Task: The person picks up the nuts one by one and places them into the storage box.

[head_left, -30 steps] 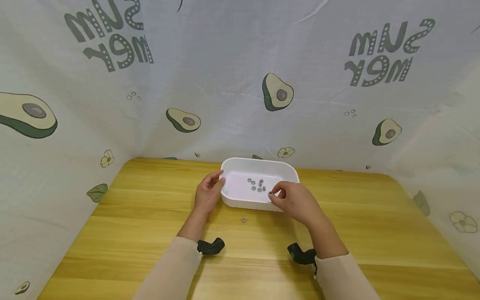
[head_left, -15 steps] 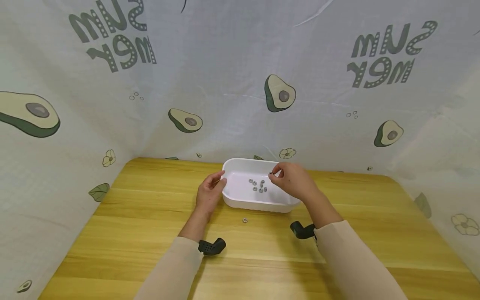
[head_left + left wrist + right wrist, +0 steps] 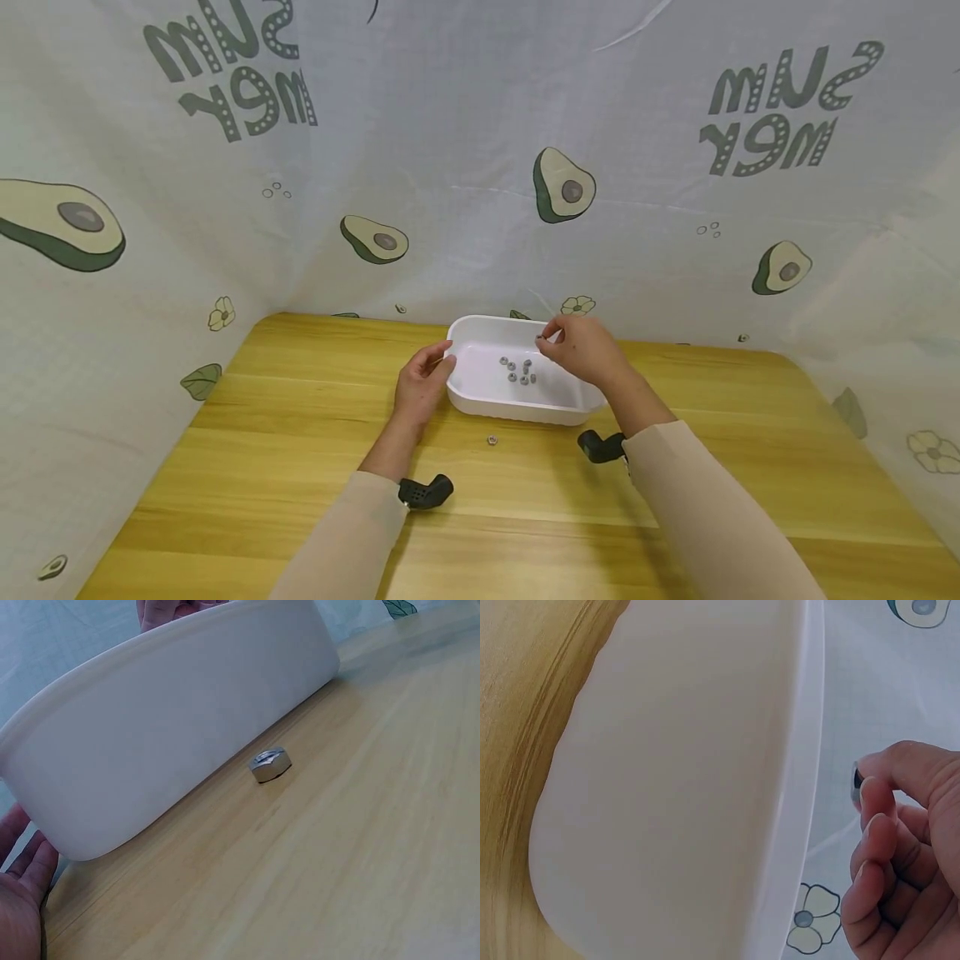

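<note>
A white oblong tray (image 3: 517, 410) stands on the wooden table, and several small metal hex nuts (image 3: 513, 377) lie scattered on its floor. My right hand (image 3: 588, 350) is above the tray's far right part, pinching a nut (image 3: 856, 782) between thumb and index finger; the other fingers curl inward. At the tray's left end, my left hand (image 3: 420, 387) touches the wall with fingers and thumb extended. In the left wrist view, part of that hand (image 3: 22, 892) shows beside the tray's corner. One loose nut (image 3: 270, 763) lies on the table just in front of the tray.
The wooden table (image 3: 300, 433) reaches back to a pale cloth (image 3: 450, 167) printed with avocados and lettering. This cloth hangs behind the tray and along both sides. A black wrist camera (image 3: 426, 492) sticks out from the left sleeve, another (image 3: 600, 447) from the right.
My right hand has moved from the tray's near right side up to its far side, keeping the nut pinched. The left hand stays at the tray's left end.
</note>
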A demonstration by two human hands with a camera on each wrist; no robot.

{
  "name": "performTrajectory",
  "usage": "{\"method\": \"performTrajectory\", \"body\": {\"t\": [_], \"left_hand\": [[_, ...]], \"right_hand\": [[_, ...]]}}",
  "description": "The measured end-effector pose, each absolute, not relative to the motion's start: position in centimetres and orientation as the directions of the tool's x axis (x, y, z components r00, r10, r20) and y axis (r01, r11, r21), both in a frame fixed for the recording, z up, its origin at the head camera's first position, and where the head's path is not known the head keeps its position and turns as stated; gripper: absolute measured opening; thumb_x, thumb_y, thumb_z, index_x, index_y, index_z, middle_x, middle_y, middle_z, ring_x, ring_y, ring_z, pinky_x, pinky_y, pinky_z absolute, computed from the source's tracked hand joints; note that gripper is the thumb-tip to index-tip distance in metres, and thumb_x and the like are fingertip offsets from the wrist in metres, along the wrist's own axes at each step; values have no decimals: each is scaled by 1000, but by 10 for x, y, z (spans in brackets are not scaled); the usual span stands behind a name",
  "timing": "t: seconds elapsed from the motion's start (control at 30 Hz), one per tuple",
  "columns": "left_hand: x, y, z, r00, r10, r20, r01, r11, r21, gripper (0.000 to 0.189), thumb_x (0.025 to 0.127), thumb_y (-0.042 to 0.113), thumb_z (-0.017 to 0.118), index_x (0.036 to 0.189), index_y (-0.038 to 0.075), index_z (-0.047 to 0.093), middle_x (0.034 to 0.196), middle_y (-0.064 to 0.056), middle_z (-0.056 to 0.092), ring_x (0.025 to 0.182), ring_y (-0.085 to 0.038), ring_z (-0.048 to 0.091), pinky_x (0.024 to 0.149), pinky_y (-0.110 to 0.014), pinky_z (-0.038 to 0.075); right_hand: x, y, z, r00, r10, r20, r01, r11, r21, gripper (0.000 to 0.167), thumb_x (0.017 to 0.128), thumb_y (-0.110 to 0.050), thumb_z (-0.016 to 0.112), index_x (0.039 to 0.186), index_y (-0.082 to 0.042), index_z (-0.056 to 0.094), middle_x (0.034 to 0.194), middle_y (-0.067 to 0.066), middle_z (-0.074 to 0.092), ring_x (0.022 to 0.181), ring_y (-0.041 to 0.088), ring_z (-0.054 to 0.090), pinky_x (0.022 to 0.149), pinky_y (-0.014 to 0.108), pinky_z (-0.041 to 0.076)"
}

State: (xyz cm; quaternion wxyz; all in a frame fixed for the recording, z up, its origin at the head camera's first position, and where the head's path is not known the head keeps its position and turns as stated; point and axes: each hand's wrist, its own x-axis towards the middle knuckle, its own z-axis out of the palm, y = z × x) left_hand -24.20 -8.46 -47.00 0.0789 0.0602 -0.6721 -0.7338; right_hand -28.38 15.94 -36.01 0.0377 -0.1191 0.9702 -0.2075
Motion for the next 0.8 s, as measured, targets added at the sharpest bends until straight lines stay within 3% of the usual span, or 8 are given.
{"method": "performTrajectory", "body": {"t": [0.4, 0.8], "left_hand": [[-242, -84, -469, -982, -190, 21, 40, -98, 994, 38, 98, 25, 68, 133, 11, 67, 141, -12, 62, 130, -28, 57, 111, -41, 48], [-242, -85, -469, -981, -195, 22, 41, -92, 995, 36, 98, 24, 67, 131, 11, 68, 139, -12, 63, 128, -27, 58, 108, -37, 50]], "right_hand": [[-282, 154, -358, -974, -224, -29, -191, 885, -424, 30, 98, -34, 66, 114, -9, 72, 99, 11, 71, 86, 25, 62, 70, 32, 53], [-276, 150, -358, -973, -229, -34, -190, 874, -447, 27, 99, -32, 63, 114, -10, 71, 95, 9, 71, 78, 22, 61, 65, 29, 51]]}}
